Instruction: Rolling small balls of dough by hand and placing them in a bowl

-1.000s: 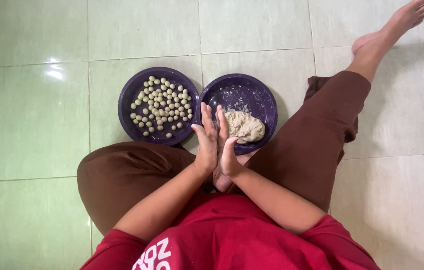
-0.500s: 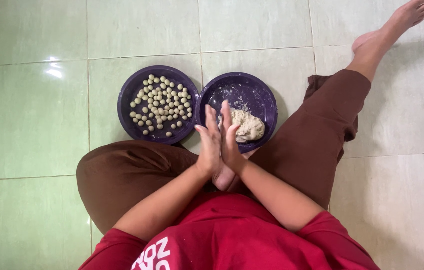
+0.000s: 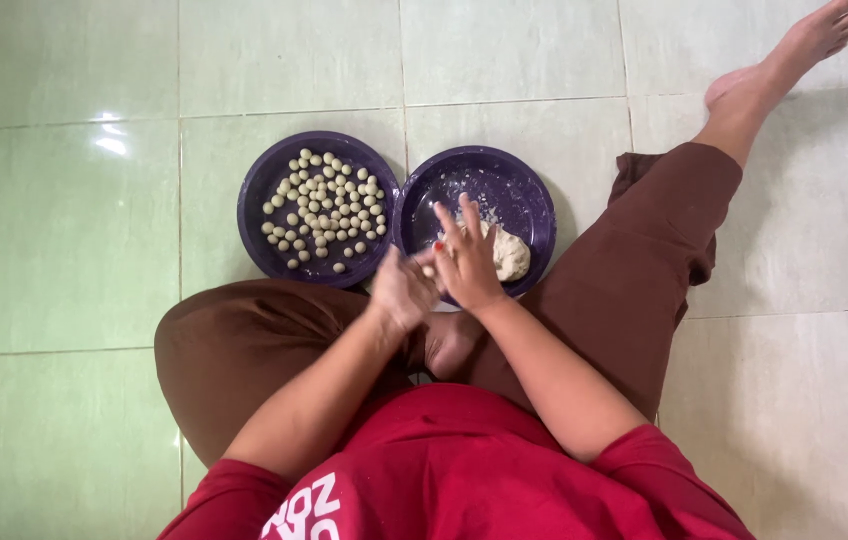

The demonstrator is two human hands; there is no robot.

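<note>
Between the 2 hands sits a small bit of dough [image 3: 430, 268], right over the near rim of the right bowl. It peeks out pale where the palms meet. The left hand [image 3: 402, 292] is blurred and lies against the right hand [image 3: 466, 262], whose fingers [image 3: 449, 228] are spread and point to 12 o'clock. So the hands are pressed together on the bit, not pinching it.

It looks like the rolling step: a bit is being rubbed round between the palms. I judge the next move calls for a gentle press, so the ball stays round, and then a short reach to 10 o'clock.

At 1 o'clock from the hands, the dough lump [image 3: 509, 252] lies in the right purple bowl [image 3: 534, 195], partly hidden by the fingers. At 10 o'clock, the left purple bowl [image 3: 256, 205] holds many little dough balls [image 3: 329, 210]. The 2 bowls touch side by side.

Both bowls rest on a pale green tiled floor [image 3: 64, 250]. The person sits with a bent knee [image 3: 204, 345] at 8 o'clock and the other leg [image 3: 664, 250] stretched out to 2 o'clock. The left bowl has open room near its rim at 6 o'clock. The knee is close under that bowl, so an elbow could bump it.
</note>
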